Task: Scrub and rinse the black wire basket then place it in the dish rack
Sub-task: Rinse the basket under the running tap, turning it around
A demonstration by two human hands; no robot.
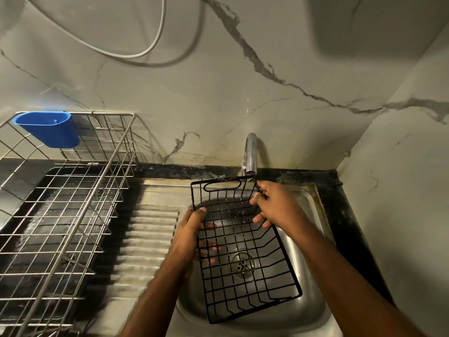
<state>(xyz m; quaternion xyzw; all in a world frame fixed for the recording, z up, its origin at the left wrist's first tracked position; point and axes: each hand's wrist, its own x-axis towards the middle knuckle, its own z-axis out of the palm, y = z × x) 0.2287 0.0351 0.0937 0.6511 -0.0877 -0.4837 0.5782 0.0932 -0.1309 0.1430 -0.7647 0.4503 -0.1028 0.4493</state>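
**Basket held over the sink, rack waiting off to your left**

Your two forearms come in from the bottom edge and meet on the black wire basket [243,246], which you are holding above the steel sink bowl [313,305] with its far end right under the tap [250,152]. Your left hand [192,234] grips the left long rim, thumb on top and fingers curled under and showing through the mesh. Your right hand [272,205] grips the right rim near the far corner, fingers wrapped round the wire. Neither hand holds a sponge or brush, and a thin run of water seems to fall from the spout, though it is too faint to be sure.

What the next move turns on is this: the basket's long axis runs away from you, from the near lip of the bowl up towards the tap, leaning slightly to the right at the near end, with the slotted handle end farthest off. The dish rack [73,215] lies to your left, across the ribbed drainboard [150,239], so your left hand is the nearer one to it. I judge you are rinsing; when that is done the basket has to swing left and clear the rack's raised front rail.

A blue plastic cup [48,128] hangs on the rack's back corner. Behind the sink stands a veined marble-look wall [218,93], with a white cable [155,40] looping across it. The light is dim and yellowish.
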